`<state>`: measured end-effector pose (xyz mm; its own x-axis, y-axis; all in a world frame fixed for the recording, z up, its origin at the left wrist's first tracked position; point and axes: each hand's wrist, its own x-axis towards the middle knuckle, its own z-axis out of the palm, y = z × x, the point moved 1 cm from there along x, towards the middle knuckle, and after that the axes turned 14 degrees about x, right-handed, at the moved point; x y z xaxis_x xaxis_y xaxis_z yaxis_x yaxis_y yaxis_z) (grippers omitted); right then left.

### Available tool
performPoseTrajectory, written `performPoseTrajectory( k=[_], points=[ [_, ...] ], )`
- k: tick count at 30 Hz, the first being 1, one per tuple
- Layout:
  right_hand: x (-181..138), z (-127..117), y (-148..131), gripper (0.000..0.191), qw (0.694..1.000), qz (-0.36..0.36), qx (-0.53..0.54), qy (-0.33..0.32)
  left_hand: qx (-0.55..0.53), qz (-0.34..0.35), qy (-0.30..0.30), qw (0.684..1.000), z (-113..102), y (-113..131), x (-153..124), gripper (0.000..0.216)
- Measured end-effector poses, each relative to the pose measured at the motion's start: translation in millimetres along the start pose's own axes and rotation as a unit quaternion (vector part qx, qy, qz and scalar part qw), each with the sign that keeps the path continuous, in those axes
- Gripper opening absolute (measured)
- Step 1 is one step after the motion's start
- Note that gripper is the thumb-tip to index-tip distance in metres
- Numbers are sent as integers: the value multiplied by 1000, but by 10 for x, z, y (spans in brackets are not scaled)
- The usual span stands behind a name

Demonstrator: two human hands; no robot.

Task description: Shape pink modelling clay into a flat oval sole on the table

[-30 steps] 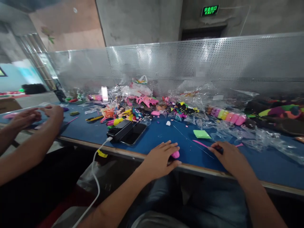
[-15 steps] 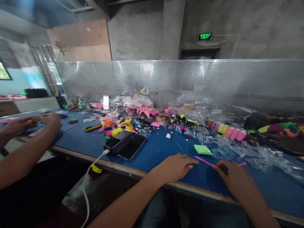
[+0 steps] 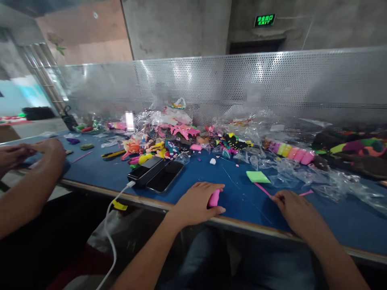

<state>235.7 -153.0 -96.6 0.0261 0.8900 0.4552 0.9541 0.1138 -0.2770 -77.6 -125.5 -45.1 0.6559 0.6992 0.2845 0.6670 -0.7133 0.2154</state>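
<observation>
My left hand point(image 3: 193, 203) is at the table's front edge, fingers and thumb curled around a pink lump of modelling clay point(image 3: 214, 198). To its right, my right hand point(image 3: 298, 209) pinches a thin pink plastic modelling tool point(image 3: 262, 189), whose two ends stick out on either side of the fingers. A flat light-green packet point(image 3: 257, 177) lies just beyond the tool's left end. A small white lump point(image 3: 213, 161) and tiny coloured bits lie farther back on the blue table top point(image 3: 199, 175).
A black phone point(image 3: 165, 176) and a power bank point(image 3: 145, 171) with a white cable point(image 3: 109, 237) lie left of centre. Clay figures, clear bags and a multicoloured clay pack point(image 3: 290, 153) line the perforated metal screen point(image 3: 208, 88). At far left are a co-worker's hands point(image 3: 45, 151).
My left hand has moved left and towards the table edge; the pink clay now shows in its grasp. The right hand still holds the pink tool, turned slightly. The view has tilted down.
</observation>
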Motion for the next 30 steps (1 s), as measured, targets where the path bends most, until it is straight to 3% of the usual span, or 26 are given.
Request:
performPoseTrajectory(
  k=[5, 11, 14, 19, 24, 30],
  points=[
    [-21, -32, -65, 28, 999, -23, -6, 32, 23, -43, 28, 998, 40, 61, 114, 53],
    [14, -27, -90, 22, 1000, 3, 7, 6, 5, 21, -2, 1000, 53, 207, 167, 67],
    [18, -6, -55, 21, 1000, 8, 18, -3, -34, 3, 16, 999, 15, 146, 92, 60],
    [6, -58, -85, 23, 999, -10, 40, 6, -10, -27, -7, 1000, 8, 26, -6, 47],
    [28, -164, -170, 23, 994, 34, 104, 4, 28, 26, 9, 999, 23, 57, -32, 54],
    [34, -192, -238, 26, 987, 59, 150, 16, 91, 79, -21, 992, 55, 125, -75, 57]
  ],
)
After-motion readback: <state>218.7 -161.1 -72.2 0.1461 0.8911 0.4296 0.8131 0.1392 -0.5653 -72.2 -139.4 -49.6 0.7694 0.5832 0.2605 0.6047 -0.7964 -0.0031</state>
